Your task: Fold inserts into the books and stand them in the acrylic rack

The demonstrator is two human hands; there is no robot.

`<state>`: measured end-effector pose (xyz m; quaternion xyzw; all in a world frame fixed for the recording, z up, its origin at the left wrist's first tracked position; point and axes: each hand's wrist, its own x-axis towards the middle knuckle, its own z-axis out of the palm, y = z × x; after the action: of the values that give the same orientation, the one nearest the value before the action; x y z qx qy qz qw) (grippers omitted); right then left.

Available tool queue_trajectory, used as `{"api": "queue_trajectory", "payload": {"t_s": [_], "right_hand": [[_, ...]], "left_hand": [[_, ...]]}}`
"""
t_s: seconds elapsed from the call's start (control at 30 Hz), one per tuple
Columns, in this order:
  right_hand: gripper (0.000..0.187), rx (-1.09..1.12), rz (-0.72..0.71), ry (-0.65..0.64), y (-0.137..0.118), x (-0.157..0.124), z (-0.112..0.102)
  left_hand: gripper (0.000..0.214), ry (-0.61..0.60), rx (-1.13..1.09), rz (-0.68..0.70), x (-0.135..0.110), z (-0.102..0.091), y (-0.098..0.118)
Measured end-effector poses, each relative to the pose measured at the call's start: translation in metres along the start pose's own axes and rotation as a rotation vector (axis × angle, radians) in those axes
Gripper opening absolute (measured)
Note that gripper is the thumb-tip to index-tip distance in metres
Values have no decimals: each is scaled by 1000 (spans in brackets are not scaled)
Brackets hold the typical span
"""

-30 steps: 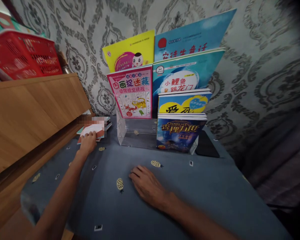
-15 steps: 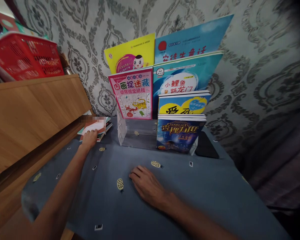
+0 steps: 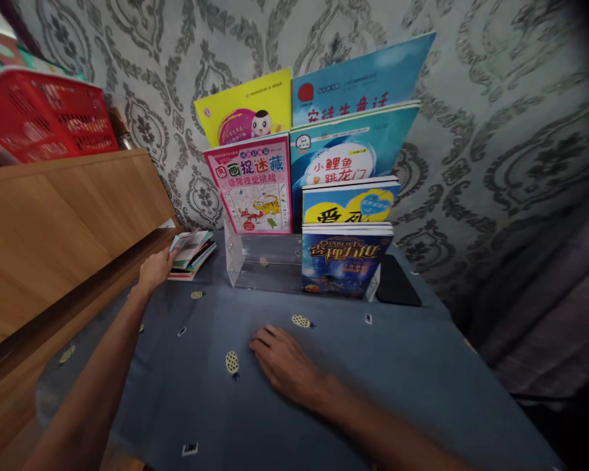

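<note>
Blue-grey tablecloth [image 3: 196,373] under stacked books [image 3: 191,252], long axis slanting toward the wallpaper [image 3: 171,118], left hand [image 3: 156,269] at their edge, grip unclear.

my left hand [image 3: 155,269]: shifted toward frame left, from the front of the book stack [image 3: 195,258] to its left edge | stack top, left of centre: pale cover [image 3: 192,242] showing where orange was

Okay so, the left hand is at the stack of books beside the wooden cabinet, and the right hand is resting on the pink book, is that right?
Not quite: the head view shows the right hand on the blue cloth, apart from the pink book. The left hand is at the stack of books beside the wooden cabinet, as you say.
</note>
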<state>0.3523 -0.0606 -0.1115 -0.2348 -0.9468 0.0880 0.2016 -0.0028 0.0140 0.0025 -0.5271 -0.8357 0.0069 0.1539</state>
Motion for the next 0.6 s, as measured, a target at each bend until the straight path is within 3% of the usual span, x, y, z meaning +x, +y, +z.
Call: {"api": "queue_trajectory", "payload": {"t_s": [0.1,0.3,0.6], "right_hand": [[16,0,-7,3,1,0,1],[17,13,-18,34,2,-1,4],[17,7,0,-15,1,-1,0]], "left_hand": [[53,59,-7,10,-20,3,14],[40,140,17,233,-50,23,40],[66,15,68,146,-54,44,28]]}}
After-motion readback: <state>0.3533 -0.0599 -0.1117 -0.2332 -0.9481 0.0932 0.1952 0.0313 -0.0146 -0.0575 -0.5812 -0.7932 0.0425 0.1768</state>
